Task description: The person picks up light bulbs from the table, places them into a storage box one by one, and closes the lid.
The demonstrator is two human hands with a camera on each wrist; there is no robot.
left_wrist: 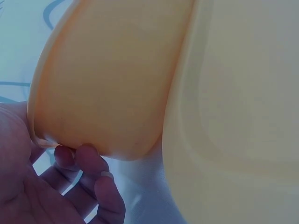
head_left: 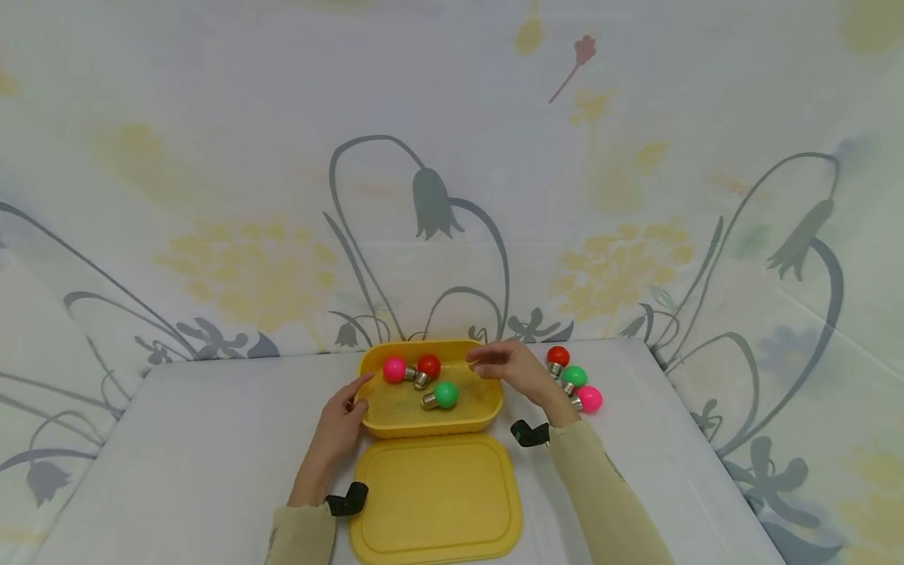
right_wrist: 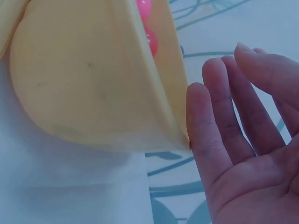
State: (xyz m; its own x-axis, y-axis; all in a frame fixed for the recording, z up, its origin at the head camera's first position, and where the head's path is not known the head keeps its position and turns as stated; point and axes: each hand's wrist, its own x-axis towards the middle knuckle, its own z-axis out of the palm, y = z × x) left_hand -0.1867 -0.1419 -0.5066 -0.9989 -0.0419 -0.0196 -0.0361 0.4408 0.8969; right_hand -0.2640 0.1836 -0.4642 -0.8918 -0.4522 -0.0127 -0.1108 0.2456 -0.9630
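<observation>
A yellow plastic box [head_left: 417,431] stands in the middle of the table. Inside it lie a pink light bulb [head_left: 395,369], a red light bulb [head_left: 428,366] and a green light bulb [head_left: 445,395]. My left hand [head_left: 339,428] grips the box's left end; the left wrist view shows curled fingers [left_wrist: 93,161] against its wall. Over the right end hovers my right hand [head_left: 514,369], fingers relaxed and holding nothing. In the right wrist view its fingers [right_wrist: 200,112] overlap the rim, and two pinkish-red bulb tops [right_wrist: 150,42] show inside the box.
A flat yellow lid [head_left: 436,498] lies just in front of the box. Right of the right hand, a red bulb [head_left: 558,356], a green bulb [head_left: 575,377] and a pink bulb [head_left: 590,399] lie close together on the white table [head_left: 212,455]. Flower-patterned cloth [head_left: 282,157] rises behind.
</observation>
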